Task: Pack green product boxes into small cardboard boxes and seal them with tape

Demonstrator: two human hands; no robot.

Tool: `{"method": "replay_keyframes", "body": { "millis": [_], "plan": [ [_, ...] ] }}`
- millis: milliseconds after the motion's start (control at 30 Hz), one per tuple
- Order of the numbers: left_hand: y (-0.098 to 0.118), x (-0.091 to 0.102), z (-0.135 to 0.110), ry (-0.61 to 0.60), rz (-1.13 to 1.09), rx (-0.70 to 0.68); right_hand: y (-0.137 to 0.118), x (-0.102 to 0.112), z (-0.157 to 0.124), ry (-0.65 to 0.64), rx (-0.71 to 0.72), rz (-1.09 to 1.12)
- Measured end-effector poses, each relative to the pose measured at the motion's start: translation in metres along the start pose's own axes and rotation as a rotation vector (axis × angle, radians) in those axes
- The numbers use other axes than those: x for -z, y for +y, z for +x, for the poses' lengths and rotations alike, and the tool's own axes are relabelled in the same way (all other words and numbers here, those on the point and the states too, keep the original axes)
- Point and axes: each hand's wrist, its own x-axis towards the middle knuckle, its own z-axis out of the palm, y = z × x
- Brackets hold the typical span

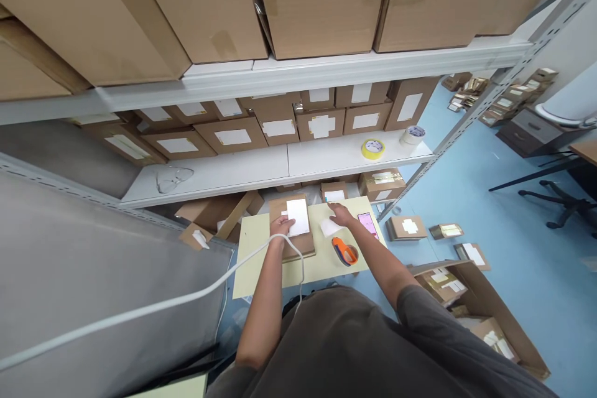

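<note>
A small cardboard box [289, 249] lies on a pale yellow table [261, 261] below me. My left hand [281, 224] rests on the box's left edge, fingers touching a white label [298, 216] on its top. My right hand [342, 214] lies flat and open on the table, fingers on a small white slip of paper [329, 227]. An orange tape dispenser [345, 251] sits just under my right forearm. A phone with a pink screen [367, 224] lies to the right of that hand.
White metal shelving [280, 168] holds labelled cardboard boxes, a yellow tape roll [373, 148] and a white tape roll [413, 134]. More small boxes are scattered on the blue floor [513, 230]. An open carton [471, 298] stands at my right. A white cable [163, 305] crosses left.
</note>
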Motion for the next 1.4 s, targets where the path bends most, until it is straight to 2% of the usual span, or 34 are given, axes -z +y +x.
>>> {"method": "replay_keyframes", "body": {
  "millis": [67, 133, 267, 333, 433, 633, 1133, 1233, 1333, 1400],
  "plan": [
    [-0.004, -0.004, -0.011, -0.008, -0.074, 0.063, -0.004, -0.01, -0.017, 0.098, -0.027, 0.131],
    [-0.005, -0.009, -0.021, -0.021, -0.149, 0.069, -0.011, -0.017, -0.039, 0.157, -0.01, 0.373],
    [0.001, -0.024, -0.038, -0.067, -0.272, 0.004, -0.042, -0.027, -0.087, 0.083, 0.058, 0.783],
    [0.006, -0.031, -0.044, -0.104, -0.296, -0.015, -0.062, -0.028, -0.105, 0.063, 0.057, 0.902],
    [0.015, -0.038, -0.048, -0.146, -0.293, -0.037, -0.083, -0.025, -0.119, 0.118, 0.065, 1.005],
    [0.024, -0.042, -0.051, -0.194, -0.268, -0.047, -0.092, -0.012, -0.124, 0.213, 0.082, 1.075],
    [0.02, -0.036, -0.053, -0.166, -0.219, -0.076, -0.1, -0.008, -0.124, 0.178, 0.108, 0.988],
    [0.018, -0.034, -0.054, -0.127, -0.181, -0.075, -0.101, -0.008, -0.125, 0.163, 0.134, 0.982],
    [0.018, -0.033, -0.058, -0.013, -0.074, -0.163, -0.102, -0.007, -0.127, 0.158, 0.173, 0.974],
    [0.02, -0.035, -0.064, -0.02, 0.014, -0.24, -0.103, -0.007, -0.127, 0.169, 0.192, 0.977]
  ]
}}
